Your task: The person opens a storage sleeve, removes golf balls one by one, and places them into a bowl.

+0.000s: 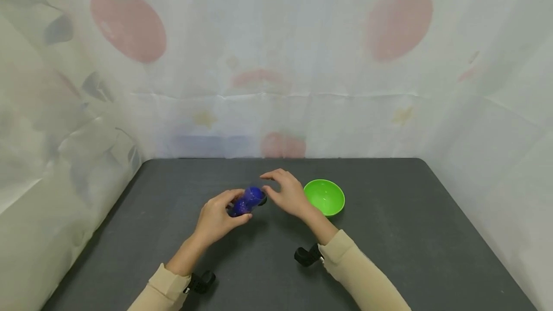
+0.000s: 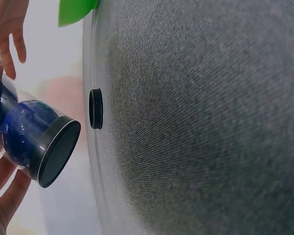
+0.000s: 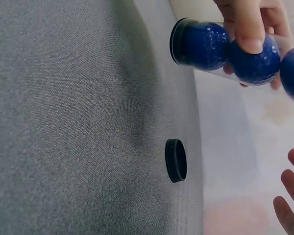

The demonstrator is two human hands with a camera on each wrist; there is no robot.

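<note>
Dark gray table (image 1: 389, 234) is under the left hand (image 1: 214, 220), which holds up a clear tube of blue balls (image 1: 247, 200) beside the green bowl (image 1: 324, 197), its black cap (image 2: 95, 108) lying off, so the loose, empty right hand (image 1: 288, 195) probably tips balls out next.

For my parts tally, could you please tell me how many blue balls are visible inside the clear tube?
3 in the right wrist view, all in the tube gripped by the left hand: one by the black cap end, one mid-tube, one at the frame edge. More may be hidden.
</note>
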